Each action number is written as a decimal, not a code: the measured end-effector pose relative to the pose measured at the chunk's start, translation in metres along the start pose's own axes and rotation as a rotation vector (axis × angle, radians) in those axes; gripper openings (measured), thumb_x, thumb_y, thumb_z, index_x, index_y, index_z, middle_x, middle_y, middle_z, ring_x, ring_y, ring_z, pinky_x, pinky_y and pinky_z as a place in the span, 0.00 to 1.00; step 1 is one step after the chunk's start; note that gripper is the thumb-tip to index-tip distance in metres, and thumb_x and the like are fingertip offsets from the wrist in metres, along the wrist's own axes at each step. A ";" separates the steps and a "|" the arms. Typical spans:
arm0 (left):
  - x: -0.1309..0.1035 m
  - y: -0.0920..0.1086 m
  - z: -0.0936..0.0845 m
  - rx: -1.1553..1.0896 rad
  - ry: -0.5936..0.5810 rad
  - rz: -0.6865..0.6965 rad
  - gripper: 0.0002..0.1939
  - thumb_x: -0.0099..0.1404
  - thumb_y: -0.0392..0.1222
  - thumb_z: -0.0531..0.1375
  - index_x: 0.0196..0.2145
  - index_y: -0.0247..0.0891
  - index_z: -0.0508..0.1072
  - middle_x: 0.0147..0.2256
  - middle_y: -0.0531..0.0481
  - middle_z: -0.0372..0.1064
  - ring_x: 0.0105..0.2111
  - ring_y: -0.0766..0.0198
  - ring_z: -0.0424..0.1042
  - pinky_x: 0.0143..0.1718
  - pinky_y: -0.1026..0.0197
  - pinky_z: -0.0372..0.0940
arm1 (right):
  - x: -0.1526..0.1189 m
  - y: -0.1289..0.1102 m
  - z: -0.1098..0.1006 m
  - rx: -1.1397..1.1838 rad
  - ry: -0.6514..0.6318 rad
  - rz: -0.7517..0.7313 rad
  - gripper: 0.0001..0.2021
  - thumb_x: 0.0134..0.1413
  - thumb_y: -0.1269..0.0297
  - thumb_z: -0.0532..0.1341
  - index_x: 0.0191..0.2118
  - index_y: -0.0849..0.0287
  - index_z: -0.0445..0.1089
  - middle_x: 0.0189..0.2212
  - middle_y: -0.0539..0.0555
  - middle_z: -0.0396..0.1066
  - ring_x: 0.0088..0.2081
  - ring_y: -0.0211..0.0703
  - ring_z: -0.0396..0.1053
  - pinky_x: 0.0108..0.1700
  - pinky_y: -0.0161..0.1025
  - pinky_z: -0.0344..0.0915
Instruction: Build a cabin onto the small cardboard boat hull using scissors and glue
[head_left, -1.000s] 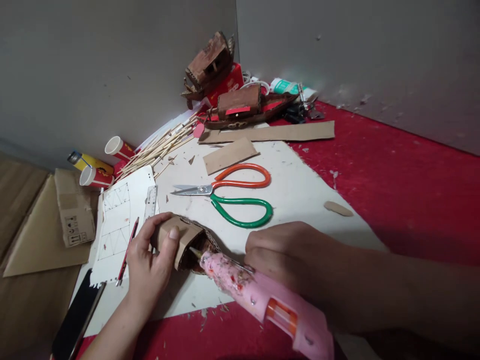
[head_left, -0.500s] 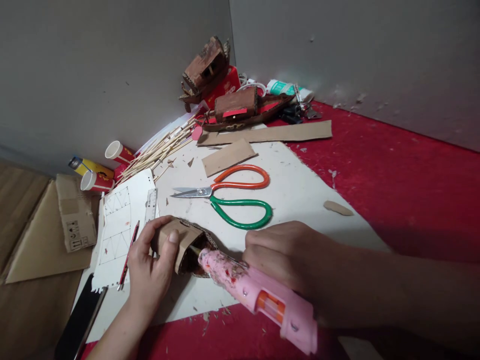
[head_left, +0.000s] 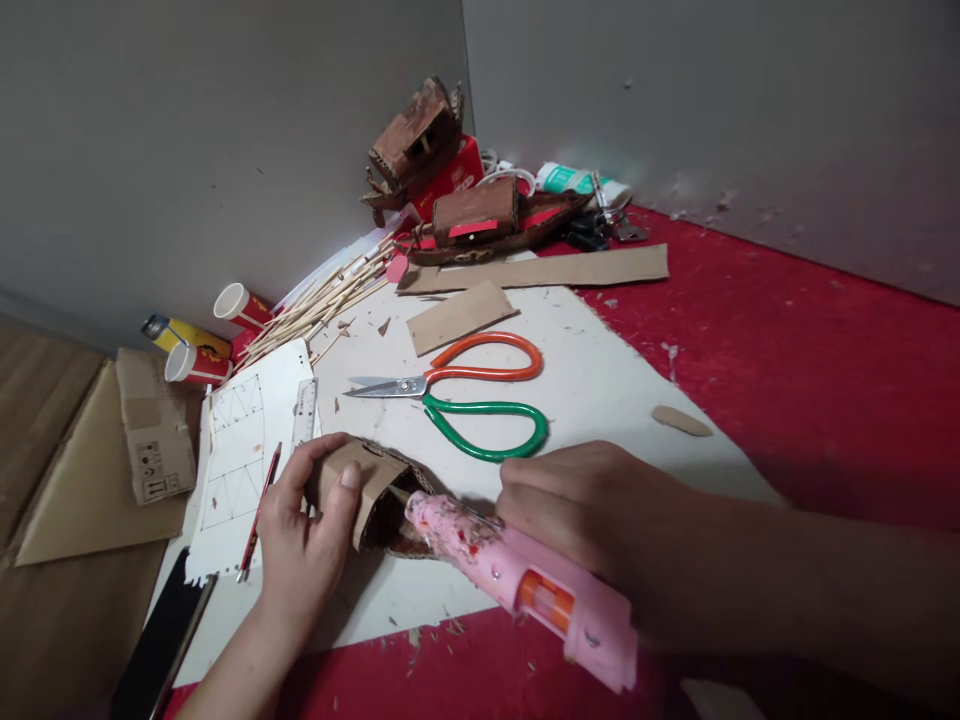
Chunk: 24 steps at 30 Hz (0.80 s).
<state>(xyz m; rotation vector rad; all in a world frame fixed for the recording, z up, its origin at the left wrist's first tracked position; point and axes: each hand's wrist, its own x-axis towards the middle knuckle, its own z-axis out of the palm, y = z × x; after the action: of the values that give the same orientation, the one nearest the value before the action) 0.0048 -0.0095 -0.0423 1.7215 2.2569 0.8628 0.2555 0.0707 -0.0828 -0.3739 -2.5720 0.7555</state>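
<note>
**Pink glue gun being aimed into a cardboard model**

In the head view, the cardboard model [head_left: 360,474] is being held over the white sheet [head_left: 592,350] by the left hand [head_left: 306,530], whose grip is being kept part-closed around it, thumb on top. The glue gun [head_left: 517,578] is being grasped by the right hand [head_left: 574,505], its grip being curled closed, though the handle is being hidden. The nozzle [head_left: 400,494] is being pointed into the model's open end; whether contact is being made cannot be told. Beyond, the open scissors [head_left: 411,387] are being supported by the white sheet, on the red bench [head_left: 757,350].
</note>
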 end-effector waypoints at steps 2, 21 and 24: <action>0.001 0.000 0.000 0.009 0.006 0.013 0.18 0.68 0.54 0.59 0.46 0.39 0.77 0.39 0.48 0.79 0.37 0.57 0.76 0.38 0.59 0.68 | -0.001 0.002 0.001 0.011 0.012 -0.017 0.14 0.41 0.65 0.63 0.25 0.53 0.52 0.21 0.46 0.57 0.22 0.37 0.49 0.24 0.38 0.38; 0.001 0.003 0.000 0.007 0.009 0.027 0.18 0.69 0.54 0.58 0.46 0.39 0.76 0.40 0.47 0.79 0.39 0.56 0.76 0.40 0.58 0.68 | -0.003 0.000 -0.005 0.038 -0.079 0.097 0.12 0.40 0.72 0.62 0.26 0.56 0.55 0.22 0.48 0.61 0.21 0.36 0.51 0.25 0.37 0.40; 0.000 0.000 0.000 0.010 0.003 0.022 0.18 0.69 0.54 0.58 0.47 0.39 0.76 0.40 0.47 0.79 0.39 0.56 0.76 0.40 0.58 0.68 | -0.004 0.001 -0.002 0.029 -0.110 0.134 0.12 0.43 0.71 0.62 0.26 0.55 0.55 0.22 0.48 0.62 0.21 0.38 0.54 0.25 0.37 0.41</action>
<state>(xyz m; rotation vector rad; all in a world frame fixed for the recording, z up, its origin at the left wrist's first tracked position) 0.0049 -0.0092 -0.0422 1.7544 2.2525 0.8607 0.2602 0.0713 -0.0832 -0.5133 -2.6555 0.8820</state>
